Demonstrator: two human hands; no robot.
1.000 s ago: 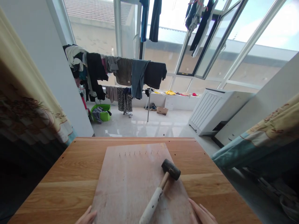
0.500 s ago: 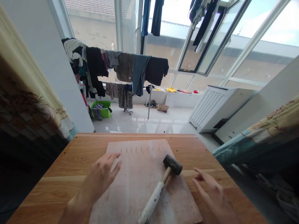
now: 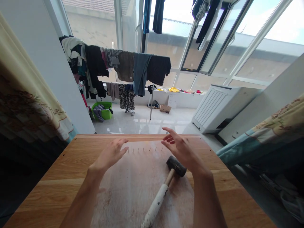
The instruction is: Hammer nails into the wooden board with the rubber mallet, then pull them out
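Observation:
A thin pale board (image 3: 128, 190) lies on the wooden table (image 3: 57, 177), with a row of several upright nails (image 3: 143, 149) along its far edge. My left hand (image 3: 111, 154) hovers at the row's left end, fingers apart and holding nothing; it hides the leftmost nail. Over the right end of the row is my right hand (image 3: 178, 147), also open, its fingers spread and nothing in them. Just below that hand rests a mallet with a black head (image 3: 176, 166); its white-wrapped handle (image 3: 155, 204) slants down to the left across the board.
Beyond the table stands a drying rack hung with clothes (image 3: 142, 69), and a green basket (image 3: 105, 113) is on the tiled floor. A white ribbed cabinet (image 3: 211, 106) stands to the right. Curtains (image 3: 30, 88) hang at both sides.
My right hand has moved forward and left, from beside the board to the row's right end. My left hand has shifted forward and slightly right. The mallet lies where it was.

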